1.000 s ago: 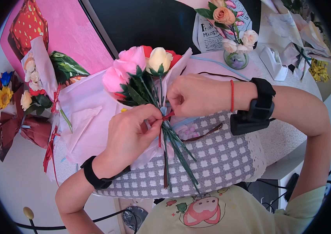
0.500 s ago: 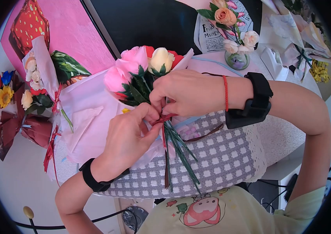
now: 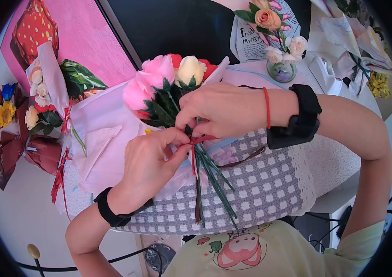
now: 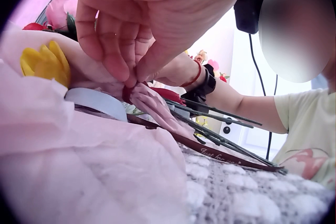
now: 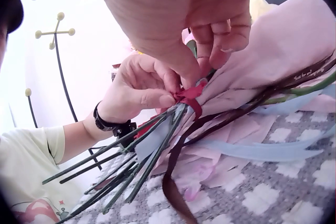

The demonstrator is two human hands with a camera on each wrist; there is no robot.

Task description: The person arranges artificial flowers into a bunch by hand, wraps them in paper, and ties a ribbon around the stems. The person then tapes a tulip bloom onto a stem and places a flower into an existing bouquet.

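Observation:
A bouquet lies on its back wrapping, with pink roses, a cream rose and red blooms at its head. Its green stems fan toward the person. Around the gathered neck of the pink wrapping paper goes a red ribbon, looped over the stems. My left hand pinches this ribbon between thumb and fingertips at the neck. From above, my right hand pinches at the same ribbon, its fingertips beside the left ones. A brown printed ribbon trails below the stems.
Under the bouquet lies a grey-and-white checked cloth. More wrapped bouquets stand at the left, and a glass vase of flowers is at the back right, near a white tape dispenser. A pale blue ribbon lies nearby.
My right hand has moved left, close over the bouquet's neck, bringing its fingertips to the left hand's. The red ribbon, earlier held out between the hands, now lies bunched over the stems.

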